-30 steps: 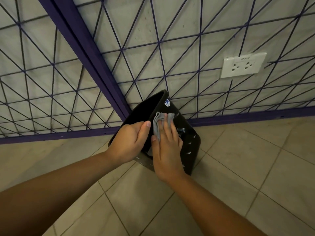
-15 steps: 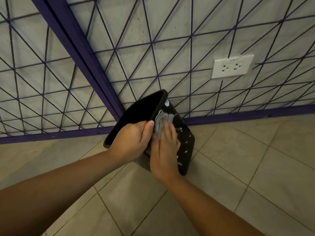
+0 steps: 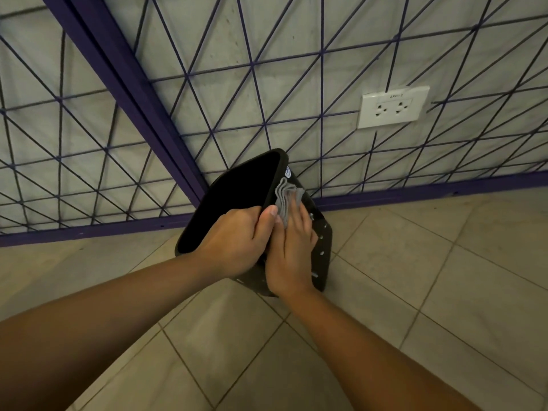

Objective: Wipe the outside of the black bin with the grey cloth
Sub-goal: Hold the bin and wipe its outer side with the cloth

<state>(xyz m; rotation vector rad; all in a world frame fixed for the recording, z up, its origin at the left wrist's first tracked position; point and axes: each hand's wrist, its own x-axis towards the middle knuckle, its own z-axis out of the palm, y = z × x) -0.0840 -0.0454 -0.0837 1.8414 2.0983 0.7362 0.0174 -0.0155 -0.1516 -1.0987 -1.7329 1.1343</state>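
A black plastic bin with small slot holes in its wall (image 3: pixel 321 241) is held tilted above the beige tiled floor (image 3: pixel 430 277), near the floor's far edge where the purple metal base rail (image 3: pixel 415 192) of a wire-grid fence meets the tiles. Its long axis leans up and to the left, so the open mouth points toward the upper left and the fence, and the base points down toward the tiles on the right. The left hand (image 3: pixel 234 244) grips the near rim, thumb lying on the outer wall and fingers curled over the edge into the dark inside. The right hand (image 3: pixel 292 250) lies flat with straight fingers, pressing a crumpled grey cloth (image 3: pixel 286 197) against the upper outer wall just below the rim. A white double wall socket (image 3: pixel 393 106) sits behind the fence, well apart to the right.
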